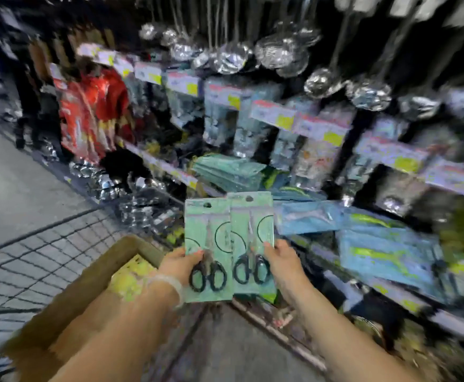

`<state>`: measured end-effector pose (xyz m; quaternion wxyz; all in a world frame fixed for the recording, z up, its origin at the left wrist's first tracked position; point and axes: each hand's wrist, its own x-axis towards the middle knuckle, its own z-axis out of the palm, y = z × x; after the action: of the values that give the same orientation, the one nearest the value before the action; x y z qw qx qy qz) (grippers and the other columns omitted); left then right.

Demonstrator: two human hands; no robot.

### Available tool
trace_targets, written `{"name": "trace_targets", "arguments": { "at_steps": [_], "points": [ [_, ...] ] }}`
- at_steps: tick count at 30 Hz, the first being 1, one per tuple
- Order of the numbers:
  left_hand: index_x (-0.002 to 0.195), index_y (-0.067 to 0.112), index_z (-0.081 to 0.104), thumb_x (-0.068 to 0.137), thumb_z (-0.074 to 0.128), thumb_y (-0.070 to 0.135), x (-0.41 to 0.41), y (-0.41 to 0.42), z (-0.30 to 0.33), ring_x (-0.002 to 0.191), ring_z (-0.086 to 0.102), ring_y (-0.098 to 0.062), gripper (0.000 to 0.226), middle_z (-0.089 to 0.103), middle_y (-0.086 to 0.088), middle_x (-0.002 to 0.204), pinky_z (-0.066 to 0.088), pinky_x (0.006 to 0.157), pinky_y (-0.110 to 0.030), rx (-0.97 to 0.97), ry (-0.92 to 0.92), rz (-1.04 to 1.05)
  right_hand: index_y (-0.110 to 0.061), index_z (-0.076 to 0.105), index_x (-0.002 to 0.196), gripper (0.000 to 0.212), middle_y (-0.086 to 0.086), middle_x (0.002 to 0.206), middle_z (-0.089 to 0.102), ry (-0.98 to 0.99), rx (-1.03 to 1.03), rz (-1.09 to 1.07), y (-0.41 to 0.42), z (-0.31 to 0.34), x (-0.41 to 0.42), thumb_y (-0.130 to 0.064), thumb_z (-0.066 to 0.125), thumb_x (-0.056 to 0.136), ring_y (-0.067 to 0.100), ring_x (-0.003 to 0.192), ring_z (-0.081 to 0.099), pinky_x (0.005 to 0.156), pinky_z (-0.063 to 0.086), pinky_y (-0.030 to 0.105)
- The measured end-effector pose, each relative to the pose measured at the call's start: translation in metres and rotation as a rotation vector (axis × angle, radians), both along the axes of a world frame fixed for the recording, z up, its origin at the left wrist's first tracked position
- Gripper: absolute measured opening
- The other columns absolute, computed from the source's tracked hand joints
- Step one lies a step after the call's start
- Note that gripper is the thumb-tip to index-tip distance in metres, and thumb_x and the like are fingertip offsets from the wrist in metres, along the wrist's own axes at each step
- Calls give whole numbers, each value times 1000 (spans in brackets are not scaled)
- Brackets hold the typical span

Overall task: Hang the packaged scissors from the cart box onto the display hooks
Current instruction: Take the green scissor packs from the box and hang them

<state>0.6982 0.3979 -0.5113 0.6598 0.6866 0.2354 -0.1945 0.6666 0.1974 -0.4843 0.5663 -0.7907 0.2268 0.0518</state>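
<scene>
Each hand pinched one green card pack of black-handled scissors: left hand [180,262] on the left pack [207,249], right hand [279,261] on the overlapped right pack [253,244].

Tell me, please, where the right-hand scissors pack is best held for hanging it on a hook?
Probably stay low on the right scissors pack, coming from its right edge, as the right hand does now. The hang hole sits at the card's top and must stay free, while the black handles stiffen the lower part.
</scene>
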Motion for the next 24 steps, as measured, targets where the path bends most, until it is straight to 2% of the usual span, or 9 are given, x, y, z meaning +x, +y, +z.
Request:
{"name": "trace_targets", "arguments": {
  "at_steps": [3,6,9,11,13,15,18,22,24],
  "points": [
    [84,16,66,87,66,26,-55,-91,28,86,68,-31,10,71,-13,91,55,81,-50,9,-17,-167,-11,54,90,11,10,88,59,-31,21,-161,-78,21,-85,-18,47,96,19,77,50,66,38,31],
    [77,18,65,88,63,23,-121,-181,57,89,66,-29,13,70,-11,94,54,86,-47,7,-84,-376,-10,59,114,23,13,114,65,-71,57,-345,-151,38,-176,-16,53,93,27,97,61,87,49,38],
    [81,13,56,91,59,22,-179,-268,84,89,57,-21,14,62,2,94,45,83,-29,21,-169,-583,-11,56,118,24,10,120,60,-107,60,-523,-218,63,-260,-16,50,96,29,105,57,94,46,40],
    [98,12,57,91,59,22,-213,-322,98,95,57,-26,13,62,-3,98,45,87,-30,24,-202,-700,-6,53,122,29,13,117,60,-119,44,-631,-258,79,-312,-18,50,96,28,100,56,89,47,41],
    [113,3,59,86,64,29,-240,-374,104,109,60,-34,38,64,-17,115,47,99,-42,-15,-237,-816,-3,50,125,33,17,118,59,-129,31,-735,-293,94,-360,-18,50,96,34,105,57,85,48,43],
    [117,5,57,71,70,47,-265,-422,99,113,58,-34,64,61,-16,123,45,101,-45,3,-260,-909,-2,51,121,28,25,122,57,-154,17,-818,-323,101,-404,-16,50,96,37,103,58,71,45,35],
    [116,5,58,83,65,38,-311,-486,103,109,59,-33,47,60,-18,122,46,100,-45,-8,-284,-1070,4,54,117,28,31,101,57,-157,16,-956,-362,102,-464,-13,50,95,41,86,53,56,31,29],
    [118,-4,58,93,56,22,-365,-573,92,101,60,-34,36,62,-19,102,47,88,-31,27,-336,-1195,-11,57,101,9,6,84,60,-188,58,-1115,-421,94,-520,-12,53,92,16,72,53,66,46,28],
    [117,-6,57,93,56,20,-388,-615,88,101,60,-35,35,63,-21,107,47,88,-31,46,-354,-1259,-14,57,99,8,0,82,59,-186,37,-1160,-454,89,-542,-12,53,93,8,67,50,56,42,21]
  ]
}}
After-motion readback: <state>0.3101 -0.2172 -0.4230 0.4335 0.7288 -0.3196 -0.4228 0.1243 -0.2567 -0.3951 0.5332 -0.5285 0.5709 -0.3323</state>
